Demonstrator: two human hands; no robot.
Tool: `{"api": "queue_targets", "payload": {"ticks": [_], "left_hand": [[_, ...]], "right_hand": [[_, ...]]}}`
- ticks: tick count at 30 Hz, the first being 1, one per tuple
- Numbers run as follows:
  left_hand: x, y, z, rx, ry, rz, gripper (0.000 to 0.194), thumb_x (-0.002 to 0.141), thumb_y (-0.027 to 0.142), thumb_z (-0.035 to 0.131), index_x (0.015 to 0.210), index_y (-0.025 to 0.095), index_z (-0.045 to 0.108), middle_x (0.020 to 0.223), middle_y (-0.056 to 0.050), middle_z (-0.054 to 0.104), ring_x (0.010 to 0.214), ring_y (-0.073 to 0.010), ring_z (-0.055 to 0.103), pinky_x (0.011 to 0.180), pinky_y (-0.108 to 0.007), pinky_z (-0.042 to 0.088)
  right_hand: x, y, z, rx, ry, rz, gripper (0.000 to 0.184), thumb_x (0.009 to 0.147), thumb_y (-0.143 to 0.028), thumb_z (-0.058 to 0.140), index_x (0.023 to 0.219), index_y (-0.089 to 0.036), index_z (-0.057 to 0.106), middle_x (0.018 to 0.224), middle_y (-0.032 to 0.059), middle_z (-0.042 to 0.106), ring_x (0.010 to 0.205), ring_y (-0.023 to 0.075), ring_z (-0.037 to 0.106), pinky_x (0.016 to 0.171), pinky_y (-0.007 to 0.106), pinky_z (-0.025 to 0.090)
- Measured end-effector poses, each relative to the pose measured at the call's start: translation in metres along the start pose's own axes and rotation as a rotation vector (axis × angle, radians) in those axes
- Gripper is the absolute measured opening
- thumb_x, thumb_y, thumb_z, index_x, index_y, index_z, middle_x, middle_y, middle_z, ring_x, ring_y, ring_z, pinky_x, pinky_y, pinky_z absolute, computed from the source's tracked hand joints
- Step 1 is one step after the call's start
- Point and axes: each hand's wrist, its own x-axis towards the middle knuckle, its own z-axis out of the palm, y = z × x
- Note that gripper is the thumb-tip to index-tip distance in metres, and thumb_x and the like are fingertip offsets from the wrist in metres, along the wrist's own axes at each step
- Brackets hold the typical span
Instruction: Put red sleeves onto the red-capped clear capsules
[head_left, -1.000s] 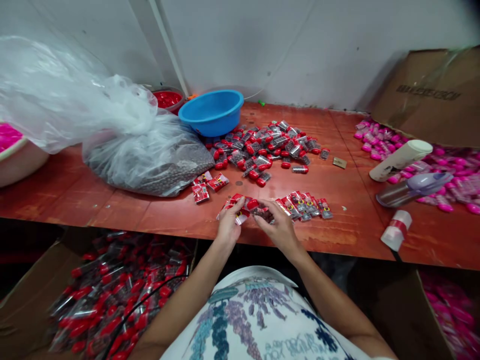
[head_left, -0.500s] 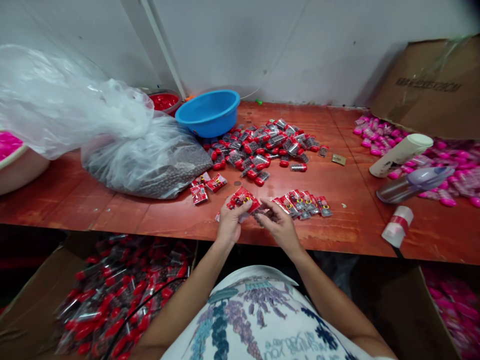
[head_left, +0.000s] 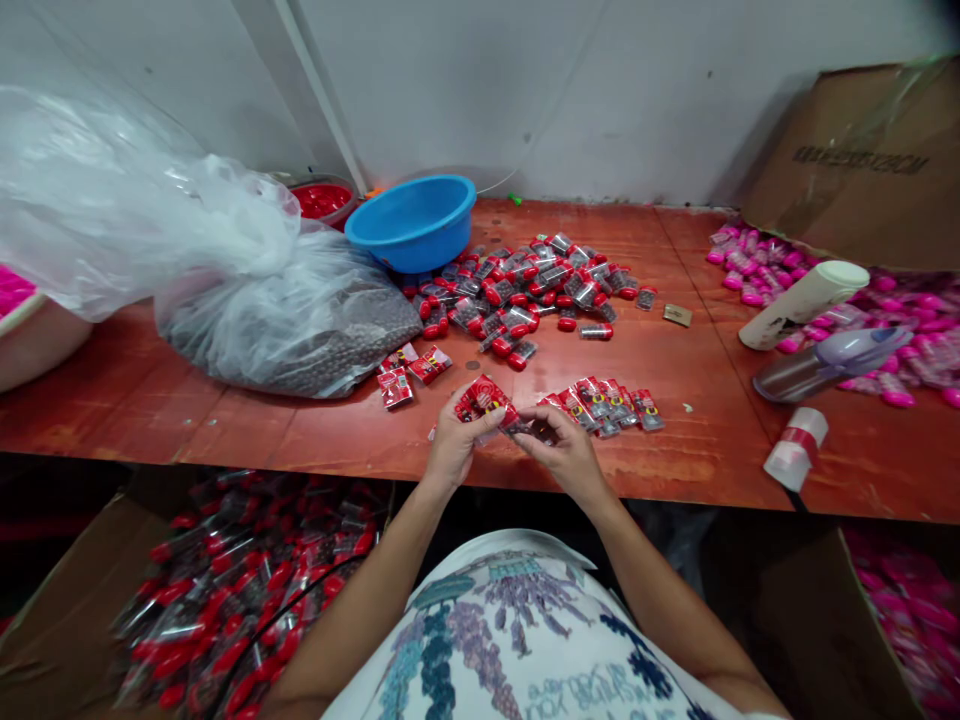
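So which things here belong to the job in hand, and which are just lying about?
Likely in the job:
held red printed packet
row of red packets
heap of red-capped containers

Probably just lying about:
purple-lidded bottle
white roll with red band

The brown carton (head_left: 847,200) reads "CM" (the rest blurred).

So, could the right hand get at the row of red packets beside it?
Probably yes: nothing visible stands between the right hand and the row of red packets, though it seems busy by the held packet in the left hand.
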Motion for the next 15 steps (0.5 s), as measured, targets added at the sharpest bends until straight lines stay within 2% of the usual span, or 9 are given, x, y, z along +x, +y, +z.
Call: {"api": "queue_targets", "payload": {"ticks": [6,9,12,15], "left_hand": [[-0.0022,-0.0015,0.0027,0.067,-0.003,0.044,0.040,0.053,0.014,0.085,0.090,0.016,0.069,0.075,0.000,0.068,0.069,-0.0129,0.062,0.073,-0.024,0.049],[-0.0032,-0.0018,0.0033,0.097,-0.012,0.036,0.043,0.051,0.011,0.085,0.090,0.016,0.069,0.077,-0.001,0.069,0.070,-0.0129,0.062,0.073,-0.023,0.049],[-0.0034,-0.0025,0.0039,0.098,-0.011,0.037,0.037,0.052,0.012,0.084,0.085,0.015,0.068,0.074,0.000,0.068,0.067,-0.0127,0.061,0.071,-0.023,0.049],[-0.0027,-0.0031,0.0052,0.054,0.028,0.052,0.042,0.052,0.013,0.085,0.090,0.017,0.068,0.072,0.002,0.066,0.066,-0.0118,0.060,0.069,-0.023,0.048]], "right_hand": [[-0.0018,-0.0008,-0.0014,-0.050,-0.022,-0.054,0.040,0.084,-0.028,0.064,0.123,-0.030,0.059,0.104,0.0033,0.064,0.088,0.0168,0.063,0.077,0.029,0.052],[-0.0036,0.0021,0.0020,-0.019,0.014,-0.054,0.031,0.085,-0.030,0.062,0.116,-0.029,0.064,0.105,0.0041,0.063,0.093,0.0185,0.063,0.080,0.031,0.052],[-0.0044,0.0015,0.0041,0.019,0.042,-0.068,0.027,0.084,-0.028,0.064,0.111,-0.028,0.066,0.102,0.0037,0.063,0.090,0.0177,0.064,0.079,0.030,0.053],[-0.0048,-0.0041,0.0039,-0.045,0.026,-0.107,0.024,0.084,-0.027,0.065,0.107,-0.027,0.067,0.100,0.0035,0.064,0.085,0.0165,0.064,0.075,0.029,0.052]]}}
